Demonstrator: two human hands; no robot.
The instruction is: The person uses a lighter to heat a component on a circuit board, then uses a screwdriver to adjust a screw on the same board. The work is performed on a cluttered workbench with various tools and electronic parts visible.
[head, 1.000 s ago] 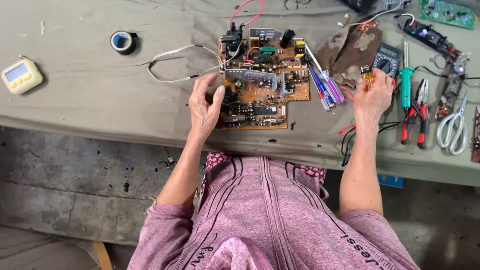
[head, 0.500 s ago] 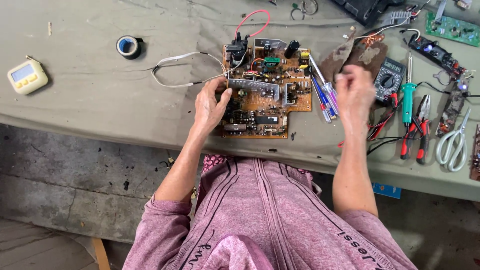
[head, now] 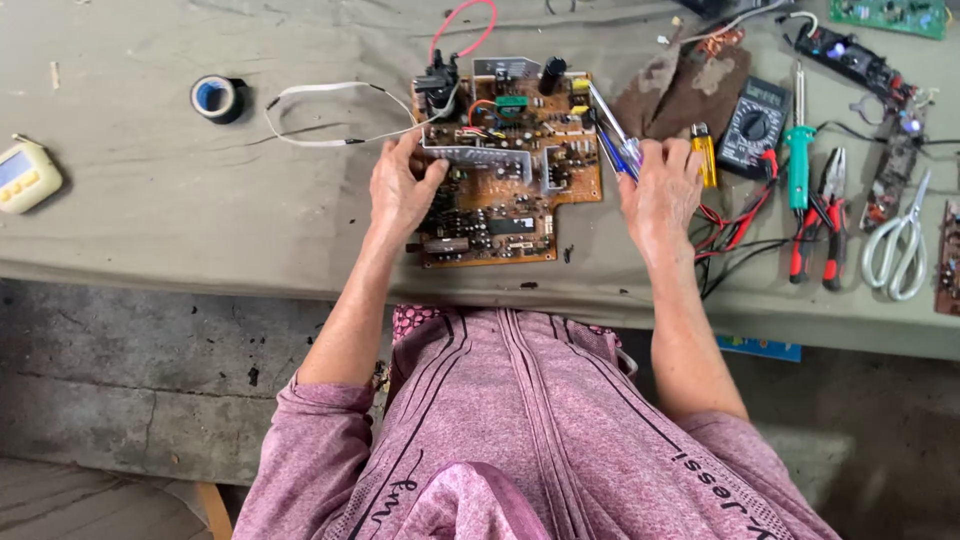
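On the bench (head: 150,220), which is covered with a grey-green cloth, a brown circuit board (head: 510,165) lies flat in front of the person. The left hand (head: 402,188) rests on the left edge of the board, palm down, its fingers (head: 432,172) a little spread and touching the parts there. The right hand (head: 662,195) lies on the cloth just beside the right edge of the board; its fingers (head: 650,155) are close together and bent onto a bundle of thin tools with blue and purple handles (head: 612,140), but I cannot tell if they really pinch it. Just right of this hand are a yellow lighter (head: 704,152) and a dark multimeter (head: 755,125) with red and black leads (head: 740,225). Further right lie a green-handled screwdriver (head: 798,160), red pliers (head: 825,215) and white scissors (head: 900,245). Well apart on the left are a roll of black tape (head: 217,98), a white cable (head: 320,115) that runs to the board, and a small yellowish device (head: 25,178) at the edge of the view
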